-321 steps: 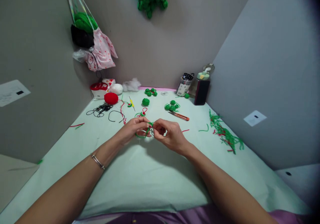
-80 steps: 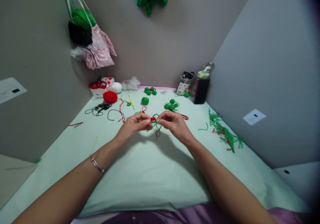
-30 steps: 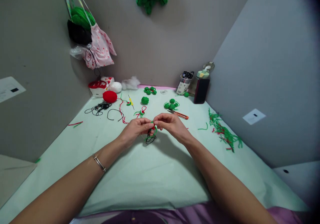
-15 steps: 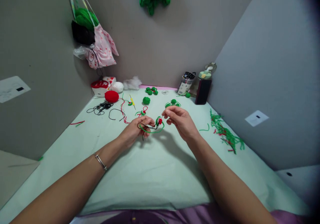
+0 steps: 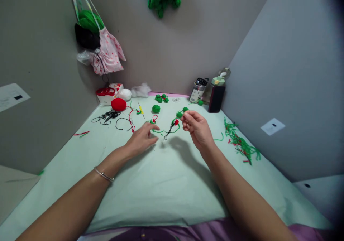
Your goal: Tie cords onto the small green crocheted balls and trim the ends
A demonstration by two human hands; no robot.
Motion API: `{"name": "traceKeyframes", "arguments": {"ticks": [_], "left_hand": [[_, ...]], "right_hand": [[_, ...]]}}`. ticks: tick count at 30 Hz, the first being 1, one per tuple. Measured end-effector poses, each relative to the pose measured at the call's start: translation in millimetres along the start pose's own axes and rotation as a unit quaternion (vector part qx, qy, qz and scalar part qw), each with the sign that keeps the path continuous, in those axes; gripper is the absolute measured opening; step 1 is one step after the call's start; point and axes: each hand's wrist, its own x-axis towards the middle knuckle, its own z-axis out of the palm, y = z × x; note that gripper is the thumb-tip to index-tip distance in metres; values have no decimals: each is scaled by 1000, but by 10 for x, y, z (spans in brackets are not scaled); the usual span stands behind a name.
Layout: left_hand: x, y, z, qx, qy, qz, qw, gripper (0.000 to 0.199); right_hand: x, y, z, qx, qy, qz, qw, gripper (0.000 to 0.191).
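Note:
My right hand (image 5: 195, 126) is closed in a pinch above the table. From its fingertips hangs a small red and green yarn piece (image 5: 176, 122) with a looped black cord (image 5: 168, 131) and a green yarn tail. Exactly what the fingertips grip, the piece itself or a fine thread or needle, is too small to tell. My left hand (image 5: 142, 138) is open, thumb and fingers apart, with nothing in it. Just beyond its fingers lies another small green piece with a red loop (image 5: 154, 118). Green yarn balls (image 5: 179, 114) lie behind the right fingertips.
A red yarn ball (image 5: 118, 104), tangled black cord (image 5: 106, 116), a yellow-handled hook (image 5: 141, 109) and a green ball (image 5: 156, 109) lie at the back left. Yarn scraps (image 5: 243, 144) are strewn on the right. A phone (image 5: 216, 99) leans beside a pen cup (image 5: 198, 91).
My left hand has let go of the yarn piece and black cord, opening and moving slightly left. The piece now hangs from my right hand, a little higher and further right.

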Motion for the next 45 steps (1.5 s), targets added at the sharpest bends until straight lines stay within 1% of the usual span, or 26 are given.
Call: {"name": "traceKeyframes", "arguments": {"ticks": [1,2,3,6,8,12,15,17,19,23,24,25,28,29,30,34,36,38,40,42,45], "left_hand": [[3,20,-3,-17,46,8,999,24],[2,51,2,-52,66,7,996,22],[-3,87,15,-102,60,-4,993,23],[-34,173,95,-241,-9,-48,969,28],[-53,185,151,-297,-34,-62,952,26],[-59,158,190,-342,-39,-62,937,19],[-51,167,169,-349,-43,-50,935,18],[-46,187,155,-342,-52,-53,937,18],[-42,201,147,-335,-61,-65,938,18],[-34,181,148,-351,-72,-91,929,20],[-32,167,148,-357,-78,-100,926,21],[-31,151,147,-360,-85,-111,922,23],[-26,106,132,-356,-103,-132,919,26],[-25,94,124,-353,-107,-132,920,25],[-23,84,115,-350,-112,-131,921,25],[-11,63,84,-344,-130,-131,921,24],[-4,60,75,-347,-129,-133,919,24],[2,58,72,-348,-121,-135,920,24],[6,60,73,-352,-111,-135,920,24],[9,64,77,-359,-102,-134,918,24],[16,79,77,-367,-84,-132,917,25]], "right_hand": [[-18,2,22,-11,-8,-1,1000,22],[-36,11,46,-23,-16,-4,1000,21],[-54,26,70,-35,-23,-8,999,19],[-95,99,129,-59,-48,-18,997,18],[-115,146,158,-72,-67,-21,995,18],[-158,178,212,-79,-105,0,991,19],[-190,179,252,-88,-133,26,987,19],[-190,188,259,-88,-136,36,986,18],[-161,197,232,-71,-113,34,991,15],[-56,167,106,25,-1,22,999,15],[-32,149,74,44,11,32,998,16],[-10,128,46,62,8,52,997,17],[69,55,-52,104,-31,116,987,19],[108,26,-102,120,-32,125,984,18],[153,-7,-165,140,-17,124,982,16],[354,-144,-510,231,108,75,964,18],[424,-194,-671,231,159,43,959,21],[458,-223,-792,217,197,15,956,25],[469,-238,-875,203,219,-3,954,28],[469,-251,-923,189,227,-15,955,30],[458,-274,-913,159,215,-33,963,25]]}}
